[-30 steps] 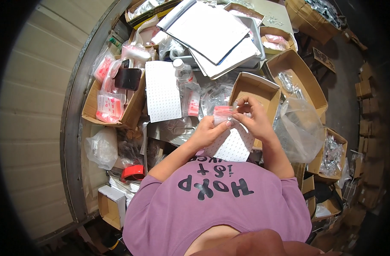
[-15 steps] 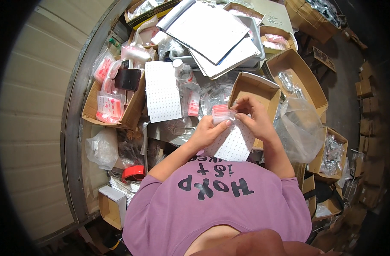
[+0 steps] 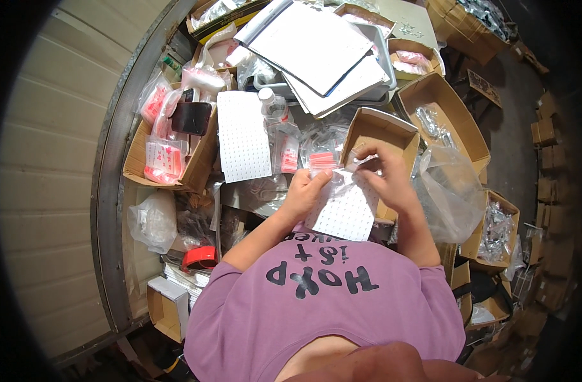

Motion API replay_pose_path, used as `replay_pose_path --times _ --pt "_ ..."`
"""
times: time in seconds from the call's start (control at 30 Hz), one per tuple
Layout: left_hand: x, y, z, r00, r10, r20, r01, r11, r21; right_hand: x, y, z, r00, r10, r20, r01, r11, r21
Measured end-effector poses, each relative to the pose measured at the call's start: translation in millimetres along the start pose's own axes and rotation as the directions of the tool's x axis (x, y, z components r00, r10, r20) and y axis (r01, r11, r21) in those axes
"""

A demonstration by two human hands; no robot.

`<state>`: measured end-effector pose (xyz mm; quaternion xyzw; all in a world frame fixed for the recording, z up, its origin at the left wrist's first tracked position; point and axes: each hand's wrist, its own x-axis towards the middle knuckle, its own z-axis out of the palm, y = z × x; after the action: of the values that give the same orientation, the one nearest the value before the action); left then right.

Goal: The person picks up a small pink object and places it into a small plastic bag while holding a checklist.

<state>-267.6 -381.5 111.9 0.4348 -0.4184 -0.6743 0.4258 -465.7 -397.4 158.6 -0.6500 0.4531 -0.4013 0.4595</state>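
Small clear zip bag (image 3: 324,164) with a red strip sat between both hands, held just above a white dotted sheet (image 3: 343,210) in front of the person's chest. Left hand (image 3: 305,189) was pinched shut on the bag's lower edge — thumb up against the plastic. Right hand (image 3: 381,173) was curled, fingertips closed on the bag's right side near the top; couldn't tell what, if anything, sat between them. Behind the hands: an open cardboard box (image 3: 381,132), touching the right hand's far side. A crumpled clear plastic bag (image 3: 448,191) lay just right of that wrist. Further left on the tabletop — a second white dotted sheet (image 3: 243,135), a clear bottle (image 3: 273,108) beside it, and a carton of red-and-white packets (image 3: 167,153).
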Motion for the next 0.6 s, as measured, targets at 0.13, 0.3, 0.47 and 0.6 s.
replay_pose_path --times 0.13,0.3,0.47,0.6 --pt "-1 -5 -11 0.997 -0.062 0.049 0.062 0.998 0.000 6 8 -16 0.950 -0.004 -0.312 -0.100 0.943 -0.318" --pt "-5 6 -8 0.991 0.028 0.130 -0.036 0.998 0.058 1 13 -18 0.980 -0.132 -0.149 0.053 0.893 -0.448" --pt "-5 17 -10 0.912 0.293 0.286 -0.388 0.844 0.371 -1 -8 -12 0.974 0.111 0.197 -0.079 0.983 -0.166" --pt "-5 21 -6 0.752 0.509 0.419 -0.659 0.576 0.483 1 -8 -9 0.964 0.080 0.254 -0.023 0.975 -0.219"
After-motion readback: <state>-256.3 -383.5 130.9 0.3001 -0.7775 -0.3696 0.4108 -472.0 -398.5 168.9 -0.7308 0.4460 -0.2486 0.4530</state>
